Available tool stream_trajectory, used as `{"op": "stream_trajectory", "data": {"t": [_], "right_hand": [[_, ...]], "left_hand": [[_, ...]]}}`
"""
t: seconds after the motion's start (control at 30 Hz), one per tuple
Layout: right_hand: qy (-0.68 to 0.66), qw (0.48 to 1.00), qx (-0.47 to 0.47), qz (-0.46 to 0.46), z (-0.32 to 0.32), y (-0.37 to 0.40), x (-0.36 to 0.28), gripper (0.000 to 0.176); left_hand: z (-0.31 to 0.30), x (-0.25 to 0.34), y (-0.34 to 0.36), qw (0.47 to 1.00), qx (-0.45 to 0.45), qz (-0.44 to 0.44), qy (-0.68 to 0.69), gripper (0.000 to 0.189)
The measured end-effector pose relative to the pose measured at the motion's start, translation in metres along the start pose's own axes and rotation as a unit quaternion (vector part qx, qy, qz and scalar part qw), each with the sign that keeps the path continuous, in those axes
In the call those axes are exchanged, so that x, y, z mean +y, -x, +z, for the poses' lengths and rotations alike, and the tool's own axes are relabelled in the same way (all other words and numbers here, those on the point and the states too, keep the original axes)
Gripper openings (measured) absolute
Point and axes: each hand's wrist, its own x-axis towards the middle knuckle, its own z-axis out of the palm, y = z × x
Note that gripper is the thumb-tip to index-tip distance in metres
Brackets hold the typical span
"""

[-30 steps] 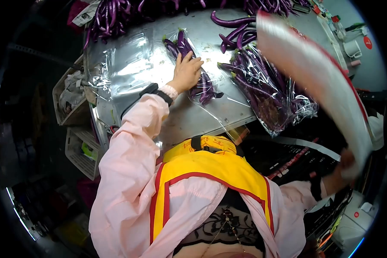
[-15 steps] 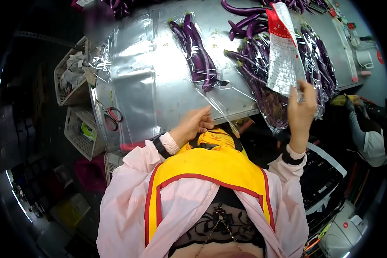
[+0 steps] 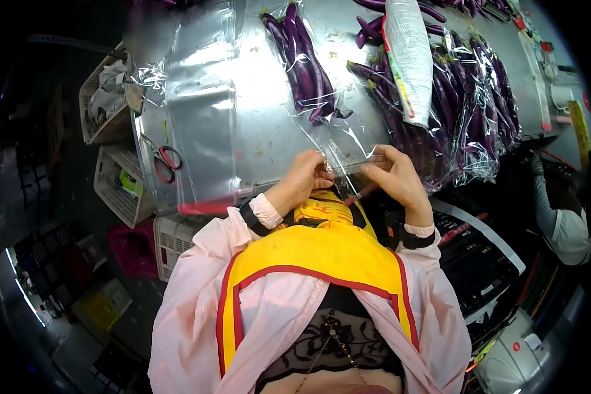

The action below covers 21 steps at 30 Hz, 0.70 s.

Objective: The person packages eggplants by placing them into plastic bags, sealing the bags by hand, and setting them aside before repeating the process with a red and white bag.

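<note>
Several long purple eggplants [image 3: 302,62] lie on the metal table inside a clear plastic bag [image 3: 348,141], its loose end towards me. At the left edge of that loose end, my left hand [image 3: 303,177] has its fingers curled on the plastic. My right hand [image 3: 400,176] pinches the opposite edge between thumb and fingers. A white printed strip [image 3: 408,65] with a coloured edge rests beyond my right hand, over bagged eggplants [image 3: 463,111] piled at the right.
Flat clear bags [image 3: 203,131] lie on the table [image 3: 262,157] at the left, beside red-and-black scissors [image 3: 166,163]. Plastic crates [image 3: 121,187] stand off the table's left side. A co-worker's sleeve [image 3: 544,197] shows at far right.
My right hand has come down and left from the printed strip to the bag's loose end. The strip now shows more of its white side. My left hand has shifted slightly onto the plastic.
</note>
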Motion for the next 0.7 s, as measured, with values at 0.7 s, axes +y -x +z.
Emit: {"op": "stream_trajectory", "data": {"t": [0.7], "right_hand": [[0.033, 0.985, 0.172, 0.014, 0.007, 0.017, 0.054, 0.015]], "left_hand": [[-0.033, -0.001, 0.032, 0.995, -0.059, -0.076, -0.016, 0.02]]}}
